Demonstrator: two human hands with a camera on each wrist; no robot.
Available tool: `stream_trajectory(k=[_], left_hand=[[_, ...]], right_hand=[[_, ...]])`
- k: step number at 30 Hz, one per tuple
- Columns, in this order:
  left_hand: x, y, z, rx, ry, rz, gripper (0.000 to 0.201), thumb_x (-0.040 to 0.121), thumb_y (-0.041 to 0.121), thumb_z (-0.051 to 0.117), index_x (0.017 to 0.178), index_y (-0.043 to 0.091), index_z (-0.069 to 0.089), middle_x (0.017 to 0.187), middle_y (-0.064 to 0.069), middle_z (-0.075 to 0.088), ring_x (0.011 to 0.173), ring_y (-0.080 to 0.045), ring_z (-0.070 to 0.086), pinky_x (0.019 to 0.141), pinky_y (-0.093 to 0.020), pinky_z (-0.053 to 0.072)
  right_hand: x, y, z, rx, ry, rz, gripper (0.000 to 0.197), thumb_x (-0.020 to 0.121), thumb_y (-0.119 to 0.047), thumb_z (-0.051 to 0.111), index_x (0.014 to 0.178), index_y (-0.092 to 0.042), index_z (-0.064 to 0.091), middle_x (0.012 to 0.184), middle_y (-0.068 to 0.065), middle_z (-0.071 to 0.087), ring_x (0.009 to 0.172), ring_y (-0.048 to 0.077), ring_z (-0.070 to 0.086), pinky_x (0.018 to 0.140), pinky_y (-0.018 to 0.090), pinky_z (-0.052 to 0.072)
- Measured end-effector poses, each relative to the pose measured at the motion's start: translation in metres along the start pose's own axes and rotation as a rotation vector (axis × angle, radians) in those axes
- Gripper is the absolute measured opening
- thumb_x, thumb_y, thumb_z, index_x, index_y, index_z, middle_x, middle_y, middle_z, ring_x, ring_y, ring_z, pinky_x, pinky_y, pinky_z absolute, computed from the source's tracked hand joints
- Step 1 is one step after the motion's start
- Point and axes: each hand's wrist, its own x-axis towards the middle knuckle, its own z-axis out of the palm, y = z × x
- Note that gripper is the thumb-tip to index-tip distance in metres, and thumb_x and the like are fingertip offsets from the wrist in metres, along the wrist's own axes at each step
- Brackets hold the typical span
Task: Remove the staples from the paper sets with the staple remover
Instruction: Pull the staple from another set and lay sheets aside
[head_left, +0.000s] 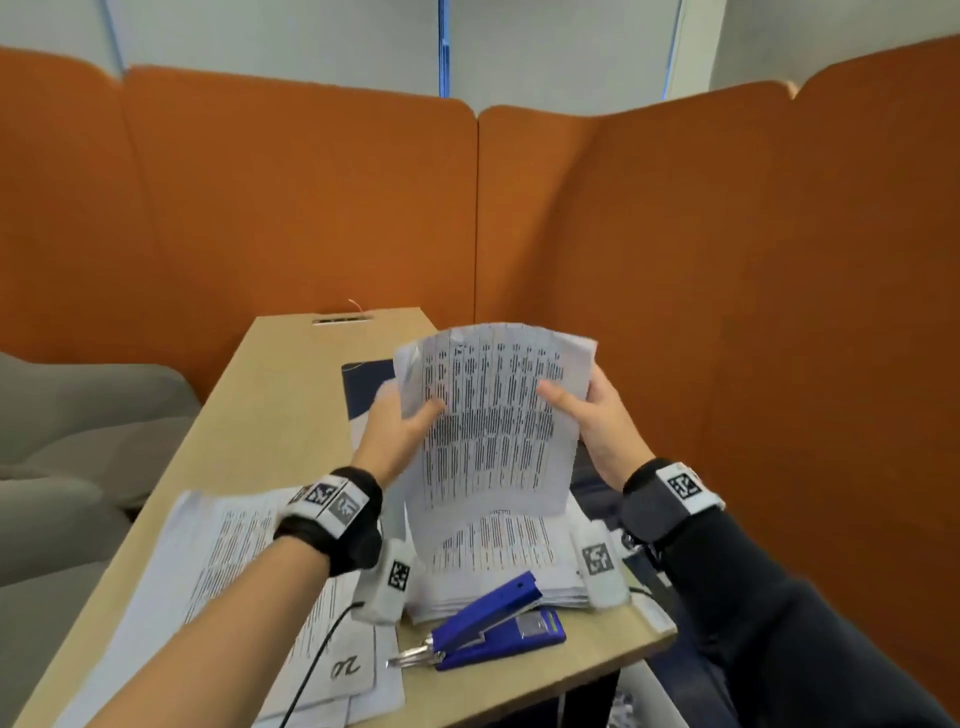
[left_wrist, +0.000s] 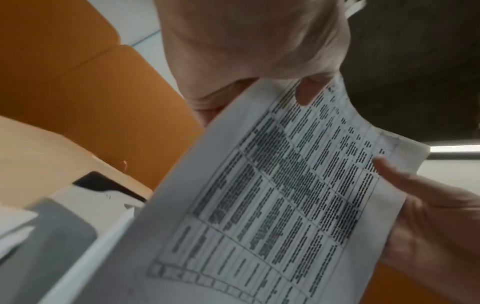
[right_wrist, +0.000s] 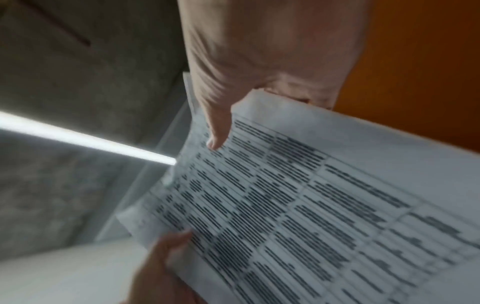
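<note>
While my left hand (head_left: 397, 431) pinches one side edge of the paper set (head_left: 493, 415) and my right hand (head_left: 597, 421) pinches the other, thumbs on the printed face, each grip is closed on paper and the set hangs upright in the air above the surface (head_left: 280, 395). It is light and limp, bowing between my hands; I judge it tears easily, so hold near a corner. I cannot make out any staple. Below lie a paper stack (head_left: 493, 561) and loose sheets (head_left: 218, 561), with the blue staple remover (head_left: 488, 623) untouched at the near edge.
</note>
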Motion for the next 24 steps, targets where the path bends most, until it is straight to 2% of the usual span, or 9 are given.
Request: stream_trajectory(k=[1, 2, 4, 6, 10, 14, 16, 19, 24], left_hand=[[0.001, -0.006, 0.002, -0.038, 0.021, -0.025, 0.052, 0.074, 0.056, 0.053, 0.109, 0.018, 0.061, 0.104, -0.004, 0.066, 0.092, -0.015, 0.063, 0.087, -0.045, 0.052], [0.002, -0.005, 0.005, -0.085, 0.059, -0.024, 0.042, 0.075, 0.050, 0.052, 0.105, 0.022, 0.061, 0.097, -0.003, 0.064, 0.084, -0.015, 0.062, 0.082, -0.041, 0.053], [0.001, 0.012, 0.014, -0.190, 0.177, 0.058, 0.017, 0.078, 0.032, 0.046, 0.091, 0.035, 0.057, 0.072, 0.000, 0.052, 0.059, -0.015, 0.045, 0.059, -0.029, 0.041], [0.004, 0.034, 0.020, -0.293, 0.362, 0.116, 0.015, 0.079, 0.030, 0.041, 0.083, 0.024, 0.054, 0.067, -0.003, 0.043, 0.058, -0.017, 0.035, 0.055, -0.031, 0.031], [0.006, 0.041, 0.027, -0.332, 0.626, 0.077, 0.037, 0.094, 0.033, 0.035, 0.090, -0.001, 0.050, 0.068, -0.002, 0.045, 0.058, -0.006, 0.039, 0.056, -0.027, 0.035], [-0.007, 0.018, 0.036, -0.264, 0.364, -0.077, 0.034, 0.089, 0.028, 0.027, 0.097, 0.013, 0.055, 0.090, -0.005, 0.058, 0.082, -0.018, 0.050, 0.078, -0.034, 0.042], [-0.007, 0.018, 0.038, -0.237, 0.343, -0.082, 0.037, 0.086, 0.025, 0.025, 0.102, 0.013, 0.057, 0.090, 0.000, 0.058, 0.083, -0.016, 0.050, 0.076, -0.030, 0.041], [-0.006, 0.024, 0.040, -0.264, 0.440, -0.142, 0.023, 0.097, 0.014, 0.029, 0.100, 0.001, 0.047, 0.074, 0.001, 0.049, 0.063, -0.011, 0.042, 0.064, -0.030, 0.034], [-0.006, 0.026, 0.037, -0.148, 0.367, -0.091, 0.006, 0.100, 0.015, 0.034, 0.097, 0.013, 0.039, 0.069, 0.001, 0.046, 0.057, -0.014, 0.039, 0.055, -0.029, 0.029]], right_hand=[[-0.002, 0.001, 0.001, -0.025, 0.015, 0.012, 0.040, 0.089, -0.017, 0.067, 0.128, -0.017, 0.055, 0.118, 0.002, 0.070, 0.104, 0.018, 0.068, 0.087, 0.038, 0.056], [-0.003, 0.001, 0.001, -0.032, 0.040, 0.022, 0.036, 0.089, -0.017, 0.067, 0.124, -0.016, 0.058, 0.114, 0.000, 0.072, 0.101, 0.016, 0.070, 0.085, 0.037, 0.056], [-0.001, -0.001, 0.004, 0.010, 0.081, 0.032, 0.029, 0.091, -0.016, 0.065, 0.120, -0.013, 0.063, 0.109, 0.003, 0.073, 0.096, 0.018, 0.071, 0.081, 0.039, 0.057], [0.004, -0.009, 0.009, 0.059, 0.122, 0.009, 0.028, 0.091, -0.018, 0.065, 0.117, -0.010, 0.065, 0.109, 0.008, 0.073, 0.098, 0.025, 0.071, 0.085, 0.043, 0.057], [0.008, -0.015, 0.009, 0.084, 0.132, -0.050, 0.032, 0.087, -0.020, 0.070, 0.117, -0.009, 0.066, 0.110, 0.007, 0.073, 0.100, 0.023, 0.070, 0.084, 0.036, 0.058], [-0.001, 0.015, 0.002, 0.033, 0.077, 0.085, 0.028, 0.085, -0.012, 0.072, 0.112, -0.013, 0.066, 0.108, 0.002, 0.073, 0.098, 0.014, 0.071, 0.091, 0.036, 0.055], [0.000, 0.022, -0.001, 0.062, 0.093, 0.108, 0.028, 0.084, -0.011, 0.073, 0.111, -0.013, 0.066, 0.108, 0.003, 0.073, 0.099, 0.015, 0.071, 0.092, 0.037, 0.054], [0.002, 0.024, 0.000, 0.050, 0.068, 0.100, 0.033, 0.083, -0.013, 0.074, 0.115, -0.012, 0.065, 0.112, 0.004, 0.073, 0.103, 0.017, 0.069, 0.089, 0.032, 0.054], [0.001, 0.033, -0.005, 0.034, 0.057, 0.152, 0.028, 0.085, -0.010, 0.071, 0.113, -0.007, 0.066, 0.109, 0.010, 0.073, 0.100, 0.024, 0.071, 0.089, 0.042, 0.056]])
